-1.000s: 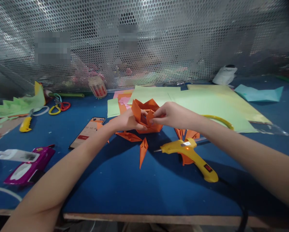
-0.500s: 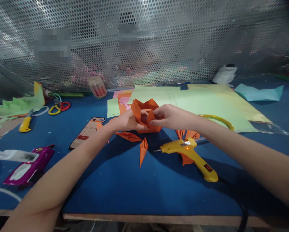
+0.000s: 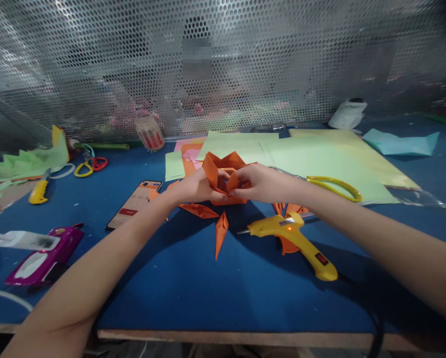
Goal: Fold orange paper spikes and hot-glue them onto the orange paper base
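Note:
Both hands are on an orange folded paper piece (image 3: pixel 228 160) with pointed flaps round its rim, above the blue table. My left hand (image 3: pixel 204 185) grips its left side, the fingers reaching inside. My right hand (image 3: pixel 250 181) pinches a flap on the right side, thumb and fingers together. In front of the piece lie two slim orange folded pieces, one pointing toward me (image 3: pixel 221 233) and one slanting (image 3: pixel 199 211). A yellow glue gun (image 3: pixel 292 228) rests right of them on more orange folded paper (image 3: pixel 288 246), its small light glowing.
Left are a phone (image 3: pixel 135 204), a purple device (image 3: pixel 53 256), a yellow cutter (image 3: pixel 40 191) and scissors (image 3: pixel 90 166). Behind stand a jar (image 3: pixel 150 133) and pale green sheets (image 3: pixel 301 156). Yellow-handled scissors (image 3: pixel 334 188) lie right, beside my forearm. A perforated metal panel (image 3: pixel 245 59) closes the back.
My right hand has shifted slightly at the right side of the orange piece, and more of the yellow scissor handle shows beside the right forearm. The left hand has barely moved.

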`<state>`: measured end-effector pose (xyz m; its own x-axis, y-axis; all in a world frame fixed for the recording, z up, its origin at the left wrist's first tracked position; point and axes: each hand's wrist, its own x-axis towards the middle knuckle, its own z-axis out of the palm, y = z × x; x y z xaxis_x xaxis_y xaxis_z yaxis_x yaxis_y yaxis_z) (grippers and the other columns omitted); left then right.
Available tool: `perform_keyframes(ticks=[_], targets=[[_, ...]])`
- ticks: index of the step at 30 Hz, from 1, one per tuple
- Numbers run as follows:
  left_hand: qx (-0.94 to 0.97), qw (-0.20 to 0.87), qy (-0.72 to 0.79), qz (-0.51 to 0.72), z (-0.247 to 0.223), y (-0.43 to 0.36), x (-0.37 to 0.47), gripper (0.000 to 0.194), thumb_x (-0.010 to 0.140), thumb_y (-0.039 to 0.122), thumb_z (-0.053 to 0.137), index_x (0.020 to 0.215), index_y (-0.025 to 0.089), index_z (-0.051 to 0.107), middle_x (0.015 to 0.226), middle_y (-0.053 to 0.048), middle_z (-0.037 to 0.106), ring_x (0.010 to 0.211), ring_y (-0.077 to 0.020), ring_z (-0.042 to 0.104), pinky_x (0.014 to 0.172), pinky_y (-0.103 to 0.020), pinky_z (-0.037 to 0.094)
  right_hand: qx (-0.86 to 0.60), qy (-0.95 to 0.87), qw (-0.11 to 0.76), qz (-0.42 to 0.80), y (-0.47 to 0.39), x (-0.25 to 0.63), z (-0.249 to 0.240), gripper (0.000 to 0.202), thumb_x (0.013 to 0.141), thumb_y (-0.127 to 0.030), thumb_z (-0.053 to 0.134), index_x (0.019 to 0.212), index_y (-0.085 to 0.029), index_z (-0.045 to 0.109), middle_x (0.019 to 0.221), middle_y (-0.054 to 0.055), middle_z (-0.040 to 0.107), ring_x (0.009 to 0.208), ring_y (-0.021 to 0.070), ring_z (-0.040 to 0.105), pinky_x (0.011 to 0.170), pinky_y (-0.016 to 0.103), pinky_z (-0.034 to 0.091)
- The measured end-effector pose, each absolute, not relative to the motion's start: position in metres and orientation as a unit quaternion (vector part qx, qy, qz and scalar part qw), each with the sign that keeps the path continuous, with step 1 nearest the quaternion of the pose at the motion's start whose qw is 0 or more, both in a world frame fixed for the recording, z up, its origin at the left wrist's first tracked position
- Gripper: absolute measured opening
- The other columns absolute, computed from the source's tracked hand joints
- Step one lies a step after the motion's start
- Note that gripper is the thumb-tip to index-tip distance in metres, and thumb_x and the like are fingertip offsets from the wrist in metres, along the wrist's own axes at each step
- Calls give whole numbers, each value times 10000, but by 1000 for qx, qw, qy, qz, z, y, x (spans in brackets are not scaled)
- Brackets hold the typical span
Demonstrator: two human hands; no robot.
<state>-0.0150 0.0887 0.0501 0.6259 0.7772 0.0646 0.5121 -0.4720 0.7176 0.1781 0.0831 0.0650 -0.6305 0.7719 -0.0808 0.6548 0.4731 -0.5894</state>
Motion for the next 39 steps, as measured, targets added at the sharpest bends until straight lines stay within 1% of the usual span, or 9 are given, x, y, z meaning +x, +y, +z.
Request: perform_keyframes(ticks=[3, 5, 10, 13, 18, 22, 27, 34, 39], targets=[[831, 357, 378, 197, 50, 88, -14, 192, 651, 160, 677, 837, 143, 632, 763, 4, 629, 745, -141, 569, 715, -254, 454, -419, -854, 102, 290, 83, 178, 64, 120, 746, -279, 567, 740, -183, 639, 678, -2, 590, 585, 111, 456, 545, 271, 320], [829, 370, 370, 198, 51, 88, -14, 194, 651, 167, 667, 839, 142, 626, 781, 4, 626, 737, -135, 562, 689, -247, 451, -416, -855, 104, 291, 83, 178, 62, 135, 736, -316, 603, 736, -184, 632, 697, 0, 600, 604, 113, 473, 554, 268, 333], [838, 354, 368, 189, 50, 89, -14, 129, 652, 194, 644, 757, 139, 595, 798, 2, 606, 723, -131, 541, 639, -241, 424, -392, -863, 131, 291, 84, 177, 56, 317, 715, -498, 647, 697, -185, 603, 745, -1, 609, 659, 117, 490, 592, 262, 358], [844, 342, 367, 190, 49, 89, -14, 115, 650, 186, 626, 751, 144, 588, 815, 6, 607, 720, -128, 538, 639, -239, 424, -398, -864, 137, 274, 83, 176, 53, 349, 713, -535, 634, 693, -187, 605, 738, 1, 610, 643, 117, 484, 572, 262, 348], [839, 330, 388, 191, 49, 89, -14, 176, 639, 193, 640, 806, 145, 614, 806, -4, 629, 755, -153, 567, 662, -247, 451, -399, -867, 146, 260, 84, 175, 49, 292, 704, -486, 630, 694, -198, 580, 708, -5, 593, 647, 126, 487, 558, 255, 337], [841, 326, 387, 194, 50, 88, -13, 181, 632, 188, 663, 804, 146, 625, 794, -12, 644, 765, -165, 585, 684, -257, 466, -381, -872, 171, 257, 84, 175, 47, 294, 686, -476, 638, 708, -202, 535, 685, -15, 571, 634, 123, 478, 560, 250, 340], [842, 332, 373, 202, 49, 89, -12, 222, 631, 162, 660, 852, 145, 645, 800, -7, 651, 779, -172, 595, 691, -260, 472, -370, -874, 184, 258, 83, 174, 48, 248, 692, -428, 629, 751, -204, 541, 690, -19, 567, 619, 116, 462, 551, 250, 324], [829, 368, 360, 218, 46, 88, -12, 342, 625, 98, 617, 964, 134, 657, 863, -10, 671, 776, -156, 606, 710, -255, 488, -372, -873, 188, 253, 84, 173, 44, 210, 678, -364, 616, 732, -210, 485, 670, -31, 554, 596, 106, 462, 520, 233, 319], [826, 358, 371, 228, 47, 85, -11, 383, 626, 82, 627, 1003, 140, 654, 906, -22, 684, 749, -136, 592, 710, -242, 482, -365, -873, 186, 265, 85, 174, 46, 197, 690, -353, 630, 718, -201, 508, 647, -33, 533, 605, 105, 457, 532, 231, 326]])
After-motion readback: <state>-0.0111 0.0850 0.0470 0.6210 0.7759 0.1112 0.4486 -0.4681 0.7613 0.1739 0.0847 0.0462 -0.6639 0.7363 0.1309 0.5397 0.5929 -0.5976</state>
